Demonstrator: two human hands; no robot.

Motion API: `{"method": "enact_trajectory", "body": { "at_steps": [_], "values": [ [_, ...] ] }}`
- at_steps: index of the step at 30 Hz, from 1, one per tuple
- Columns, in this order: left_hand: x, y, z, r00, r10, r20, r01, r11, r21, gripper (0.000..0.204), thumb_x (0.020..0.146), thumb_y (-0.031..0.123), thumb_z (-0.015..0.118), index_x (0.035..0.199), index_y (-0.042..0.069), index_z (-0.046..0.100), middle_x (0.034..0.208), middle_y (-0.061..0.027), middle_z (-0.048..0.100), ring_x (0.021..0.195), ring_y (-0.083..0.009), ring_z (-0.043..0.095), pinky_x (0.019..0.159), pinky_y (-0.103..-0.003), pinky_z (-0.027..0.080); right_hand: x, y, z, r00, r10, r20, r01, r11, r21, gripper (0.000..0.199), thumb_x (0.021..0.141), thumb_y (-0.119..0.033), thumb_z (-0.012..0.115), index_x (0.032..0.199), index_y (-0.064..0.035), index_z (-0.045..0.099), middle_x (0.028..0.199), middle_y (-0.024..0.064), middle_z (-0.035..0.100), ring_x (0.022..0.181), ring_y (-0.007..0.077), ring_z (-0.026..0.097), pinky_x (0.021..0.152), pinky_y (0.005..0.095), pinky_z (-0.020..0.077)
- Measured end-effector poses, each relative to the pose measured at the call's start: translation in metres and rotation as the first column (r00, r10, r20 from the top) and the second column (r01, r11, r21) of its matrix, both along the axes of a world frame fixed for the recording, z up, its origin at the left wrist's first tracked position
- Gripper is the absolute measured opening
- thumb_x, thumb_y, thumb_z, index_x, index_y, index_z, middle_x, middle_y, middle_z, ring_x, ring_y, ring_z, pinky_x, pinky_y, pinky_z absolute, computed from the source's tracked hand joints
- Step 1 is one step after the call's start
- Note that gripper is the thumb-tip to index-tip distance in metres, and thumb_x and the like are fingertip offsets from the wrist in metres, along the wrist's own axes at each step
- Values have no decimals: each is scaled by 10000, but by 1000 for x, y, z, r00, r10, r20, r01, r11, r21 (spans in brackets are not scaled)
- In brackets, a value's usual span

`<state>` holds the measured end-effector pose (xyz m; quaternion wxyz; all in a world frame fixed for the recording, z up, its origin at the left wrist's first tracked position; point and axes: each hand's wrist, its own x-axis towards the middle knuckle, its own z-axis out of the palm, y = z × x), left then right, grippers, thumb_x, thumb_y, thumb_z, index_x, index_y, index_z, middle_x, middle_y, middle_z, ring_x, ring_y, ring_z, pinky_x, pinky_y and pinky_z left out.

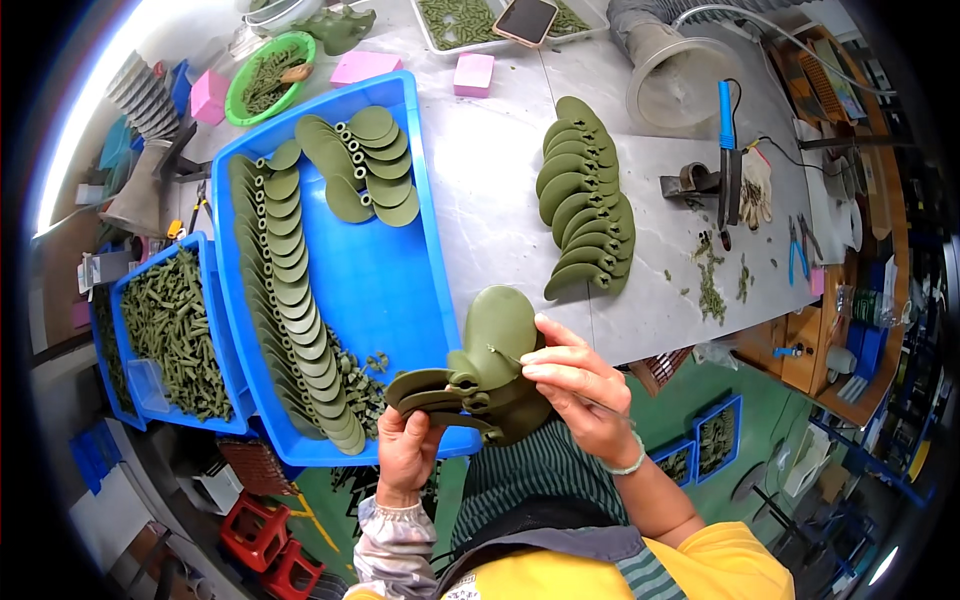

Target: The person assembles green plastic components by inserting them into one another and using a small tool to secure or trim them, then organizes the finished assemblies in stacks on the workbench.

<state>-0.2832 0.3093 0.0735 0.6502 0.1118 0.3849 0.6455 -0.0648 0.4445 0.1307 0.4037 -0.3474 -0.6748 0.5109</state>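
Several olive-green two-bladed propellers (503,325) are stacked in my left hand (408,455), whose fingers are closed on their lower left blades. They sit over the near right corner of a blue tray (365,280). My right hand (588,395) pinches a slim, thin-tipped tool (510,357), its tip against the upper blade near the hub; the tool's exact kind is unclear. Inside the tray lie a long overlapping row of propellers (288,265), a shorter row (380,165) and loose green scraps (365,395). Another overlapping row (590,205) rests on the grey table (490,200).
Blue bins of green pieces (178,330) stand left. Along the back are a green basket (236,105), pink blocks (473,75), a phone (525,20) and a duct funnel (675,85). A blue-handled tool (726,115), pliers (797,255) and scraps (711,285) lie right.
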Motion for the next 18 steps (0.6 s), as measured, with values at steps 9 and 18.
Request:
{"method": "enact_trajectory", "body": {
  "at_steps": [9, 18],
  "values": [
    [0, 4, 3, 997, 2, 75, -2, 1000, 9, 416, 1020, 141, 628, 1403, 0, 544, 1338, -184, 638, 1238, -318, 627, 1088, -493, 501, -4, -8, -3, 999, -45, 28, 44, 999, 21, 246, 862, 37, 734, 1097, -27, 768, 1107, 106, 734, 1342, 398, 543, 1083, 451, 482],
    [1, -3, 1, 999, -28, 40, 30, 999, -35, 376, 1046, 186, 590, 1410, 101, 544, 1381, -120, 616, 1275, -300, 595, 1074, -531, 493, -8, -12, -5, 1000, -25, 12, 24, 998, 62, 232, 873, 46, 720, 1090, -22, 764, 1096, 118, 739, 1343, 407, 542, 1103, 467, 459]
  ]
}}
